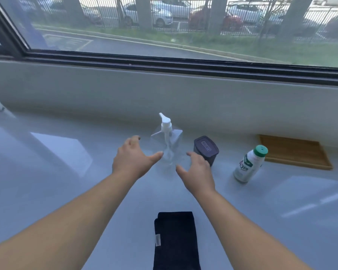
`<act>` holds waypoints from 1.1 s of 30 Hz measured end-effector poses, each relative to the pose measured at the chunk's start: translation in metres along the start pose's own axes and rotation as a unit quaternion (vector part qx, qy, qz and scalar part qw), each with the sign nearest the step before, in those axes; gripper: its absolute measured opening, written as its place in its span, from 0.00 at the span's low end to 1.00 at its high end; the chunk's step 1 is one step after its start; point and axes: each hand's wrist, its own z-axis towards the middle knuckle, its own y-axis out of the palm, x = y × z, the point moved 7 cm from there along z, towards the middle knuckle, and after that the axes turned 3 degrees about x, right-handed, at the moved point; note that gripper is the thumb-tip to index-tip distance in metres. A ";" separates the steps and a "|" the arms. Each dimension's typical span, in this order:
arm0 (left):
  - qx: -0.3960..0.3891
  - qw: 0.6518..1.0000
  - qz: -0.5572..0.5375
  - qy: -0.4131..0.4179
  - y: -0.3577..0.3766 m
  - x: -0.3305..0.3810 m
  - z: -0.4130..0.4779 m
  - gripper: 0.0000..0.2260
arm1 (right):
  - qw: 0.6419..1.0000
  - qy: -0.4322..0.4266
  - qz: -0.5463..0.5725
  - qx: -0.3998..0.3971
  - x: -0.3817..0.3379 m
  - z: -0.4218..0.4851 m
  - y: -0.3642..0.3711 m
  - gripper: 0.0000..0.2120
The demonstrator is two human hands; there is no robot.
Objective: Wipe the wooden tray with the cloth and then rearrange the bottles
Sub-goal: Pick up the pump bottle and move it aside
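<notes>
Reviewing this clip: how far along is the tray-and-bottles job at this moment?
Done: the wooden tray sits bare, with all three containers off it; whether it has been wiped cannot be told. The black cloth lies folded near the counter edge.

In hand: nothing yet. The left hand and right hand are open either side of the clear pump bottle.

Left: placing that, the dark jar and the green-capped bottle.

Clear plastic pump bottle (167, 145), matt wooden tray (295, 152), seemingly soft cloth (176, 240).
</notes>
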 end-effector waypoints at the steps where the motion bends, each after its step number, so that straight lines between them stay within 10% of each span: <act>1: -0.005 1.000 -0.003 -0.004 0.007 0.006 0.010 0.50 | 1.000 0.013 0.017 -0.008 0.004 0.012 0.008 0.31; 15: -0.025 0.998 -0.063 -0.010 0.085 0.046 0.083 0.55 | 0.873 0.331 0.335 -0.129 0.056 0.103 0.102 0.24; 33: 0.070 0.986 -0.107 -0.111 -0.048 -0.118 0.035 0.57 | 0.866 0.276 0.341 -0.242 -0.107 0.024 0.196 0.09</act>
